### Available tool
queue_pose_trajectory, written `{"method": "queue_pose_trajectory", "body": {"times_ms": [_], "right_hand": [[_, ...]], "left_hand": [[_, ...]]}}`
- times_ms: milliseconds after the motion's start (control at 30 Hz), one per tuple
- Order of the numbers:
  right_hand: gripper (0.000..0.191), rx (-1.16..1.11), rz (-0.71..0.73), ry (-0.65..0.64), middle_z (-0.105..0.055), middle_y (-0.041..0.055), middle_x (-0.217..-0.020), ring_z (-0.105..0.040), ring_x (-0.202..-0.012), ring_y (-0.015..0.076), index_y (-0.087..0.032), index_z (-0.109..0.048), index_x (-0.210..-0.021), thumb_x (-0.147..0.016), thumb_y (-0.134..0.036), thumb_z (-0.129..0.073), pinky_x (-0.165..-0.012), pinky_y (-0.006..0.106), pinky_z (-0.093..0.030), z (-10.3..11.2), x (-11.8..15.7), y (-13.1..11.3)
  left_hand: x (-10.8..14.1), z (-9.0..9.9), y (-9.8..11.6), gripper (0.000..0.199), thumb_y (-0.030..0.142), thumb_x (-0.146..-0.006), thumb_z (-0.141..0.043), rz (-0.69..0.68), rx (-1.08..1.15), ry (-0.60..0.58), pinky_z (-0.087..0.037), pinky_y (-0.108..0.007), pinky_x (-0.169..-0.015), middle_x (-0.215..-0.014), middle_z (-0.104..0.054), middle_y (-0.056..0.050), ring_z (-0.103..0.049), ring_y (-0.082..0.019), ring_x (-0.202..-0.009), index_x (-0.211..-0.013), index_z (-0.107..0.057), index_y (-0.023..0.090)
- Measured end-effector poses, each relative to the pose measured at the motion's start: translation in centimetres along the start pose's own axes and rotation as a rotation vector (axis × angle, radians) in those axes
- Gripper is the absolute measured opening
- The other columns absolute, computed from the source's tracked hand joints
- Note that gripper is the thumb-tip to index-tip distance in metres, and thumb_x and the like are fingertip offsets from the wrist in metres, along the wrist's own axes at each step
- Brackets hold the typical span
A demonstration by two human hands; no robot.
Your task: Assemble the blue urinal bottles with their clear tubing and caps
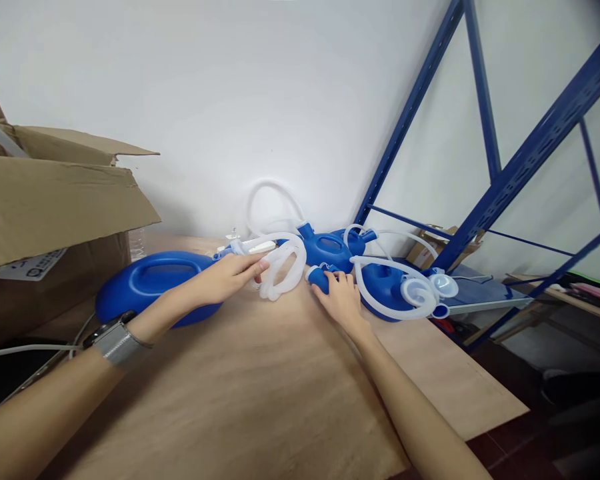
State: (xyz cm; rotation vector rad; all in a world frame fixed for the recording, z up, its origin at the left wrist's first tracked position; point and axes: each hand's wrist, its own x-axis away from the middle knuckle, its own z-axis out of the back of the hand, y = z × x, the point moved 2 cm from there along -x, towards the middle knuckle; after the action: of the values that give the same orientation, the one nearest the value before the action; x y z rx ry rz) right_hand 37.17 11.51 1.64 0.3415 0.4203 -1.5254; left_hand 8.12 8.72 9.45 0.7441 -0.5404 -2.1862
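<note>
My left hand (235,275) reaches over the blue bottle at the left, its fingers closed on a coil of translucent white tube (293,270); the fingertips are partly hidden. My right hand (341,300) is wrapped over a short blue cylindrical piece (319,279) with a pale end, just right of the coil. A large blue plastic bottle with a moulded handle (125,287) lies under my left forearm. Behind my right hand lies another blue bottle (325,248) with a tube on its neck. To its right, a further blue bottle (380,283) has a looped tube and a clear funnel-like cup (445,285).
An open cardboard box (55,200) stands at the left, by a white cable (25,350). The wooden table (260,393) meets a white wall at the back. Blue metal shelving (520,170) rises at the right, with a small carton (425,250) behind it.
</note>
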Motion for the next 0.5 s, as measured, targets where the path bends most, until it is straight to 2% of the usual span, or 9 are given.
{"method": "queue_pose_trajectory", "body": {"times_ms": [133,233,300,367,433,500], "right_hand": [[0.052,-0.128,-0.045,-0.066,-0.067,0.0200,-0.121,-0.057,-0.119,0.0374,-0.013,-0.069,-0.131,-0.095,-0.050,-0.062,-0.103,0.046,-0.044,0.2,-0.2,0.2],[0.066,-0.245,0.003,-0.140,-0.067,0.0201,-0.125,-0.057,-0.125,0.0392,-0.013,-0.071,-0.129,-0.082,-0.060,-0.075,-0.107,0.047,-0.044,0.1,-0.1,0.1],[0.071,-0.329,0.046,-0.185,-0.068,0.0183,-0.127,-0.057,-0.128,0.0402,-0.017,-0.072,-0.128,-0.073,-0.059,-0.084,-0.109,0.050,-0.043,0.0,-0.1,-0.1],[0.065,-0.452,0.037,-0.187,-0.071,0.0150,-0.126,-0.059,-0.126,0.0398,-0.021,-0.074,-0.121,-0.068,-0.055,-0.087,-0.110,0.053,-0.043,0.2,-0.1,-0.3],[0.058,-0.659,-0.073,-0.134,-0.073,0.0126,-0.123,-0.063,-0.122,0.0386,-0.023,-0.076,-0.113,-0.067,-0.056,-0.088,-0.110,0.054,-0.044,0.7,-0.3,-0.5],[0.055,-0.971,-0.244,-0.057,-0.074,0.0115,-0.121,-0.065,-0.121,0.0372,-0.022,-0.076,-0.109,-0.070,-0.060,-0.085,-0.108,0.053,-0.048,1.6,-0.5,-0.7]], "left_hand": [[0.0,0.0,-0.2,0.045,0.056,-0.103,-0.033,0.005,0.002,-0.013,-0.047,-0.035,-0.091,-0.096,-0.075,-0.004,-0.069,-0.024,-0.096,-0.110,-0.061,0.022],[0.0,0.1,-0.3,0.041,0.055,-0.103,-0.034,0.016,-0.003,0.004,-0.048,-0.034,-0.090,-0.097,-0.076,-0.004,-0.069,-0.024,-0.096,-0.116,-0.057,0.023],[0.0,0.1,-0.4,0.041,0.055,-0.103,-0.034,0.015,-0.010,0.006,-0.048,-0.034,-0.089,-0.097,-0.076,-0.003,-0.069,-0.024,-0.096,-0.116,-0.056,0.023],[0.0,0.0,-0.4,0.041,0.055,-0.103,-0.034,0.008,-0.023,-0.004,-0.048,-0.034,-0.090,-0.097,-0.075,-0.004,-0.069,-0.024,-0.097,-0.112,-0.057,0.023],[0.0,0.0,-0.5,0.041,0.055,-0.103,-0.033,0.001,-0.031,-0.008,-0.049,-0.034,-0.090,-0.097,-0.075,-0.004,-0.068,-0.024,-0.097,-0.108,-0.058,0.023],[-0.1,0.0,-0.6,0.040,0.055,-0.103,-0.033,-0.002,-0.030,-0.009,-0.049,-0.034,-0.089,-0.098,-0.075,-0.004,-0.068,-0.024,-0.097,-0.106,-0.058,0.023]]}}
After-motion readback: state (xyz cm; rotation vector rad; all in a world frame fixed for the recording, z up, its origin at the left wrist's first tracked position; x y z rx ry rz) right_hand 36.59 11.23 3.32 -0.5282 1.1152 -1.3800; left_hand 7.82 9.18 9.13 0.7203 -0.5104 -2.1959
